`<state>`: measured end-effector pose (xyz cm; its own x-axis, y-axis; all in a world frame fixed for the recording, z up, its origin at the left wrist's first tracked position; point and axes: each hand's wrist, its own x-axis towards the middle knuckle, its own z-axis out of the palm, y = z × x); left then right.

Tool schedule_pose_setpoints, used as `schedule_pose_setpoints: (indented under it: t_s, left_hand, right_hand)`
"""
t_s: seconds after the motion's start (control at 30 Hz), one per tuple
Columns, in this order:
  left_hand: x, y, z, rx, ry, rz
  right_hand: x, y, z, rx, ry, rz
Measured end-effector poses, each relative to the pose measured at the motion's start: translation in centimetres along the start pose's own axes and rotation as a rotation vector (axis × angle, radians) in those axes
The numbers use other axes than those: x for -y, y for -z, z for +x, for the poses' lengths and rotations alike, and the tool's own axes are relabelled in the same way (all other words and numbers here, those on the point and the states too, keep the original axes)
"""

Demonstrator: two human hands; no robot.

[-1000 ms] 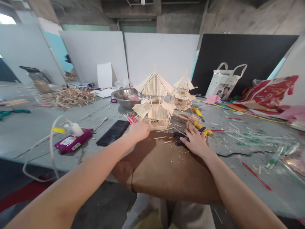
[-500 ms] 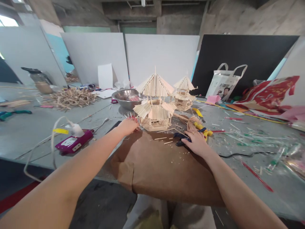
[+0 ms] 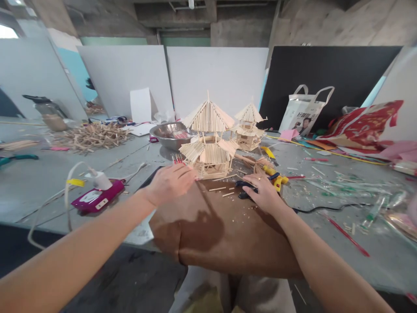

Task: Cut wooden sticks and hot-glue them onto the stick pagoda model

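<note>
My left hand (image 3: pixel 172 184) is raised over the left part of the brown paper (image 3: pixel 202 243), in front of the larger stick pavilion (image 3: pixel 210 154). Its fingers are pinched together, and what they hold is too small and hidden to name. Behind the knuckles stand several red-and-clear thin tubes (image 3: pixel 177 159). My right hand (image 3: pixel 263 193) lies low at the paper's right edge, fingers stretched out and apart. Thumb and forefinger lie against dark blue-handled pliers (image 3: pixel 244 191). Beyond that hand is a yellow tool (image 3: pixel 277 180). Short cut sticks (image 3: pixel 228 194) lie between the hands.
A smaller stick pavilion (image 3: pixel 249 130) and a metal bowl (image 3: pixel 169 134) stand behind. At left are a purple power strip (image 3: pixel 97 198) with a white cable and a heap of sticks (image 3: pixel 94 137). Plastic scraps (image 3: pixel 342 184) and a white bag (image 3: pixel 301 113) are at right.
My left hand has drawn back from the thin tubes toward me, its fingers now pinched above the paper. My right hand has stayed by the pliers. The view has shifted slightly.
</note>
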<state>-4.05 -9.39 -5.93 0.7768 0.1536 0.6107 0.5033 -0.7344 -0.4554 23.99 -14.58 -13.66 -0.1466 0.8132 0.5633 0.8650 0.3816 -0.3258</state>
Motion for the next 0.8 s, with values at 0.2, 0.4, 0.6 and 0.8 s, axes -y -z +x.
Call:
schedule_pose_setpoints:
  t_s: [0.2,0.4,0.6,0.8]
  left_hand:
    - [-6.8,0.6,5.4,-0.08,0.307,-0.521]
    - [-8.0,-2.7,8.4,-0.042,0.494,-0.941]
    - [-8.9,-5.2,8.5,-0.035,0.64,-1.135]
    - [-9.2,-6.2,8.3,-0.011,0.639,-1.103]
  right_hand:
    - [1.9,-0.4,-0.4,0.083,0.009,0.327]
    - [2.3,-0.1,-0.4,0.15,-0.115,0.477]
    - [1.4,-0.5,-0.3,0.081,-0.145,0.523]
    - [1.2,-0.7,-0.1,0.06,-0.182,0.575]
